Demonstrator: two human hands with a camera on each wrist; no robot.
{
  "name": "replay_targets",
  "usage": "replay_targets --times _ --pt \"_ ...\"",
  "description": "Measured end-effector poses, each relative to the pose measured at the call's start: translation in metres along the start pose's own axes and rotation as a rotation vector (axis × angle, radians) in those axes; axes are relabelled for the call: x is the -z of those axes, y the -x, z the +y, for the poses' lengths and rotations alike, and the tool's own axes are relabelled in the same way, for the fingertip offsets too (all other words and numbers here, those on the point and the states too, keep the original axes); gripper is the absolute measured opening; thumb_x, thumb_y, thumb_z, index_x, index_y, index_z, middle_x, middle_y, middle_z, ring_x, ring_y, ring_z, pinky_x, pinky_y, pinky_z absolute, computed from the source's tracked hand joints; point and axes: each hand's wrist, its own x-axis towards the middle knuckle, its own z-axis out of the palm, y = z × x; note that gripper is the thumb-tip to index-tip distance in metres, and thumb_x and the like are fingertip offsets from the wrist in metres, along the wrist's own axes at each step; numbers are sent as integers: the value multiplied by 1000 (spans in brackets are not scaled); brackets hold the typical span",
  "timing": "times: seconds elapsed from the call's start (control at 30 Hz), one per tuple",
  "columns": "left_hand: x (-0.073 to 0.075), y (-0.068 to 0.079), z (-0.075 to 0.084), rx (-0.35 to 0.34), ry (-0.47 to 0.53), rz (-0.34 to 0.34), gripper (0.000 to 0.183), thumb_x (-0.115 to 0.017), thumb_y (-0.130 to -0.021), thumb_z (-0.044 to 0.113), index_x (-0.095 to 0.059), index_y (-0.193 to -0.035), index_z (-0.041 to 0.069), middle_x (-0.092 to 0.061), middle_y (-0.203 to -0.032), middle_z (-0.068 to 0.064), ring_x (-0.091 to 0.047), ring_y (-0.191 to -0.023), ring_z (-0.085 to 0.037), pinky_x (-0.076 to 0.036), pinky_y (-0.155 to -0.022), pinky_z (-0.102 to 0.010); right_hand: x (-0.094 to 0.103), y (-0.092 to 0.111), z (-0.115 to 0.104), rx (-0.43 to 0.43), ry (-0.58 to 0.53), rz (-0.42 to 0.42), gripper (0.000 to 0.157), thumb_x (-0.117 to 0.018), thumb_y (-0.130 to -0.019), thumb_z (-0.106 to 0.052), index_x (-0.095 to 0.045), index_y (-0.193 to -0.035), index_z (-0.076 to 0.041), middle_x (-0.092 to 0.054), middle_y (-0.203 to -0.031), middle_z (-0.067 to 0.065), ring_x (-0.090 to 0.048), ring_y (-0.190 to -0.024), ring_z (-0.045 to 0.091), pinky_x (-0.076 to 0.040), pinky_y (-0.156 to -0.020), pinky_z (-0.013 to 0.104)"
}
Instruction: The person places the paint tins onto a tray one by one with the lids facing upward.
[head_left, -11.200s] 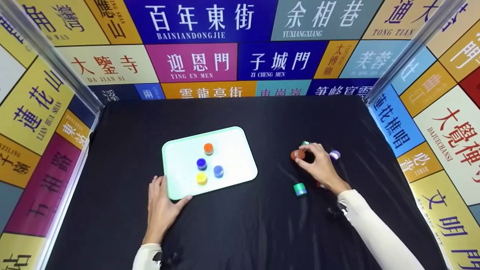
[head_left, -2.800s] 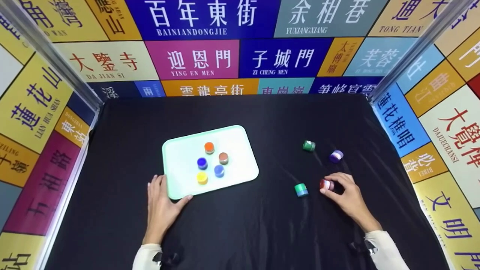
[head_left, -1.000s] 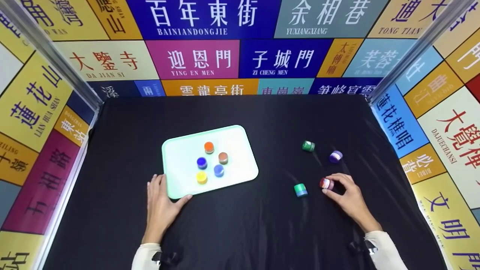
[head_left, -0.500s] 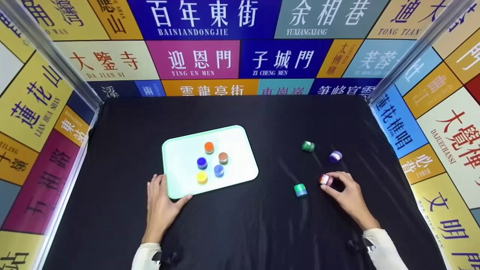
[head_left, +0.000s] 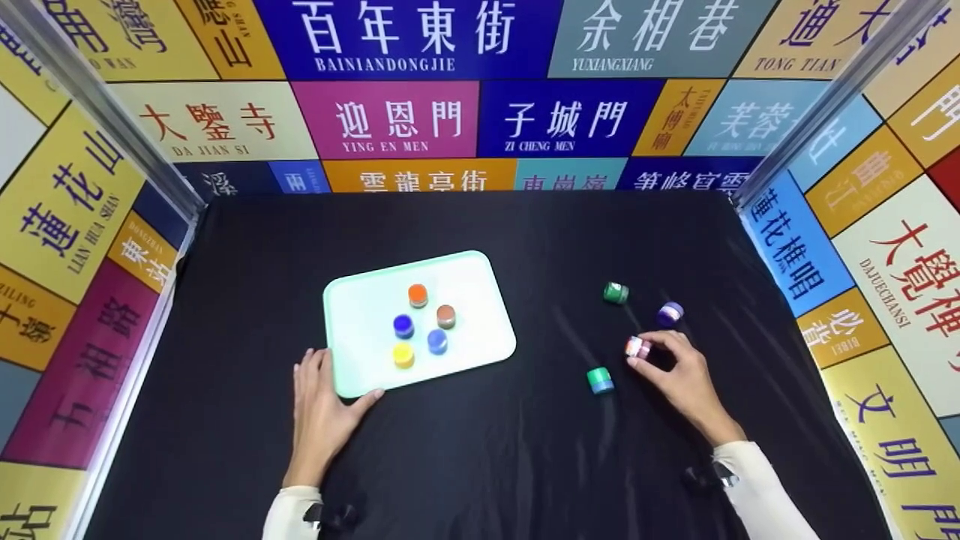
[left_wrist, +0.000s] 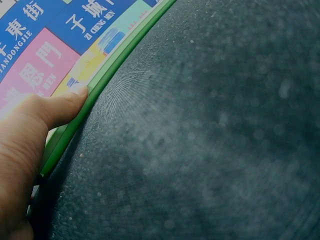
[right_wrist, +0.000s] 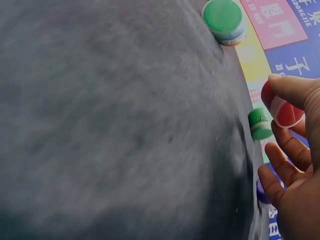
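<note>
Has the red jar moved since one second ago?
Yes. The right hand pinches the red jar, which is now up-left in the head view, nearer the purple jar and above the green-blue jar.

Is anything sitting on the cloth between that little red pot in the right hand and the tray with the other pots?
The green-lidded pot stands just beside that path; otherwise bare black cloth lies between the red pot, pinched by the right hand, and the tray.
</note>
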Motion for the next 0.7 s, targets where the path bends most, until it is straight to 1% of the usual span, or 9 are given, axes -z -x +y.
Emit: replay_targets --times 0.07,0.13,0.23,0.37,0.5,0.63,0.7 --pt "0 0 0 -2 2 2 111 -99 -79 45 -45 -158 -12 -46 -157 -33 -30 -160 -52 -10 -138 -62 -3 -4 -7 18 -5 -6 41 -91 -74 18 -77 -111 11 -72 -108 27 -62 -100 38 -48 -92 22" --pt "0 0 0 -4 3 5 111 -99 -79 44 -45 -158 -11 -46 -156 -34 -30 -160 -52 -10 -137 -62 -6 -8 -10 29 -12 -12 41 -92 -74 18 -77 -111 11 -72 -108 28 -63 -99 35 -48 -92 20" --pt "1 -1 0 -1 2 1 111 -99 -79 45 -45 -158 -12 -46 -157 -34 -30 -160 -52 -10 -138 -62 -13 -12 7 41 -10 -28 42 -94 -74 14 -79 -112 6 -74 -109 22 -65 -99 31 -49 -92 20" --pt "1 -1 1 9 -5 -11 112 -99 -80 46 -43 -159 -11 -45 -158 -34 -28 -160 -52 -9 -138 -60 -22 -16 29 27 1 -65 43 -97 -77 6 -79 -115 0 -75 -110 14 -66 -101 35 -52 -92 28" --pt "1 0 1 10 -4 -10 111 -99 -80 45 -44 -159 -11 -45 -158 -34 -29 -160 -52 -8 -138 -59 -29 -21 26 12 -9 -98 41 -97 -78 3 -76 -113 1 -73 -108 15 -66 -102 33 -52 -93 32" --pt "1 0 1 8 2 -6 110 -99 -80 44 -45 -159 -11 -45 -158 -34 -29 -160 -52 -8 -138 -60 -36 -26 23 13 -33 -130 38 -97 -80 1 -77 -113 -3 -72 -107 12 -65 -103 31 -52 -93 32" --pt "1 -1 2 4 3 -4 110 -99 -80 44 -45 -158 -11 -46 -157 -34 -29 -160 -53 -9 -138 -60 -39 -28 22 21 -46 -143 37 -97 -81 -1 -78 -112 -5 -72 -106 10 -65 -102 32 -51 -92 33"
